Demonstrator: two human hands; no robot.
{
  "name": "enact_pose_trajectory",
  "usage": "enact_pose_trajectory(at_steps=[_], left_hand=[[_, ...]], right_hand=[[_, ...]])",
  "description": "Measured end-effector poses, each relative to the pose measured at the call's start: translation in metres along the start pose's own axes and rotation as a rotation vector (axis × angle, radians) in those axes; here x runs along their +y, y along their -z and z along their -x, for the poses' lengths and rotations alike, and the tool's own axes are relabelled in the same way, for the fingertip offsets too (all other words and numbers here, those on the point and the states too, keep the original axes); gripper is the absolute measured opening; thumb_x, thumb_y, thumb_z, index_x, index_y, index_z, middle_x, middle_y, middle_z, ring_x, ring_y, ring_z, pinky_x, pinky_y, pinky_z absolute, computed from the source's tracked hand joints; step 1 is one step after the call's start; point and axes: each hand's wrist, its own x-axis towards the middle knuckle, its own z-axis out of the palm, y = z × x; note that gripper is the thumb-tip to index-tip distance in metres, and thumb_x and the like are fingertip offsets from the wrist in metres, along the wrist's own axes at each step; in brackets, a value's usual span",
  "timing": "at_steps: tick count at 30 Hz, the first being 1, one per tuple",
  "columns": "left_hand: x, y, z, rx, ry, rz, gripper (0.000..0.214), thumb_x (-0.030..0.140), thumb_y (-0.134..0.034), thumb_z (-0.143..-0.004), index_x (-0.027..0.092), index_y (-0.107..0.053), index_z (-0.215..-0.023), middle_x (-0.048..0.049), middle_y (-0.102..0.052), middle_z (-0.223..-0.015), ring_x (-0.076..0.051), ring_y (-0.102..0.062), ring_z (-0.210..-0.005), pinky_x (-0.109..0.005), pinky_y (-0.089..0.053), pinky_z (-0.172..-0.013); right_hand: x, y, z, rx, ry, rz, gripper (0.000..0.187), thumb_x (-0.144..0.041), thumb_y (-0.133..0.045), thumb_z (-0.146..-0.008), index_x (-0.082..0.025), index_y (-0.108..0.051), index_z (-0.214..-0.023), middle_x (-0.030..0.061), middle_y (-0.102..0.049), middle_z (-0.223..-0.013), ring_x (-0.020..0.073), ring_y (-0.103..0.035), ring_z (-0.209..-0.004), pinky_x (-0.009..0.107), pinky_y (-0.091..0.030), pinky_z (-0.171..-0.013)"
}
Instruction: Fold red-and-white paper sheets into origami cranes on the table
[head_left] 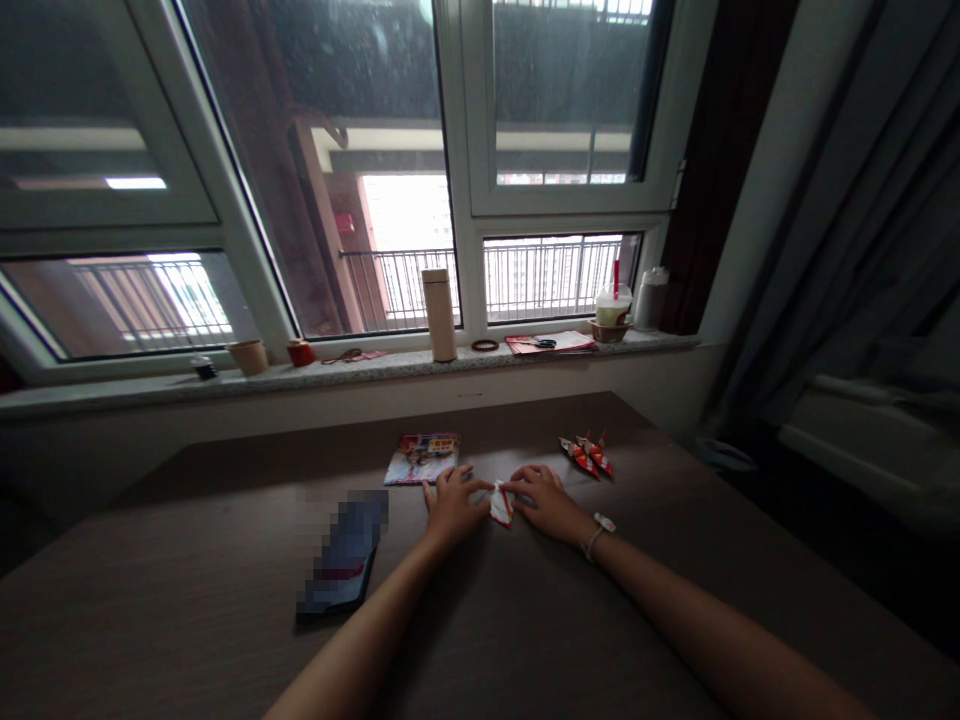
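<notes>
A small folded piece of white and red paper point(501, 505) lies on the dark table between my hands. My left hand point(455, 503) has its fingers closed at the paper's upper left edge. On the other side, my right hand point(541, 497) grips the upper right edge, its fingertips near the top point; a bracelet is on that wrist. Just behind my left hand rests a colourful printed packet point(422, 458). To the right, beyond my right hand, stand several folded red and white paper figures point(587, 453) that look like origami cranes.
A dark phone-like device point(346, 560), partly pixelated, lies left of my left forearm. Along the window sill point(390, 366) stand a beige flask point(439, 315), a paper cup point(249, 357), a drink cup with a red straw point(613, 305), and papers with scissors point(544, 343).
</notes>
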Motion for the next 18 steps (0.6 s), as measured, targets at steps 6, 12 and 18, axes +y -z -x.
enact_pose_trajectory(at_steps=[6,12,18], left_hand=[[-0.003,-0.003,-0.001,0.008,-0.014,-0.023,0.024,0.037,-0.066,-0.081,0.040,-0.074,-0.103,-0.0013,-0.049,-0.144,-0.034,-0.030,-0.140,-0.068,-0.007,-0.113],[-0.006,-0.005,-0.002,0.003,-0.013,-0.030,0.024,0.039,-0.067,-0.080,0.040,-0.074,-0.103,-0.0019,-0.049,-0.145,-0.034,-0.029,-0.141,-0.069,-0.006,-0.113],[-0.005,-0.004,-0.002,-0.008,-0.012,-0.042,0.025,0.038,-0.066,-0.081,0.040,-0.074,-0.105,-0.0027,-0.048,-0.146,-0.035,-0.027,-0.142,-0.069,-0.007,-0.113]], right_hand=[[-0.001,0.002,0.000,0.009,0.007,-0.045,0.032,-0.025,-0.057,-0.090,-0.031,-0.064,-0.120,0.0033,-0.061,-0.121,0.0258,-0.043,-0.121,0.048,-0.025,-0.111],[0.006,0.001,-0.001,0.065,-0.006,-0.159,0.022,-0.028,-0.060,-0.088,-0.027,-0.066,-0.109,0.0026,-0.066,-0.114,0.0242,-0.048,-0.117,0.045,-0.027,-0.110],[0.011,0.001,-0.004,0.123,-0.063,-0.266,0.021,-0.035,-0.054,-0.092,-0.021,-0.069,-0.097,0.0059,-0.068,-0.105,0.0250,-0.053,-0.110,0.041,-0.035,-0.102]])
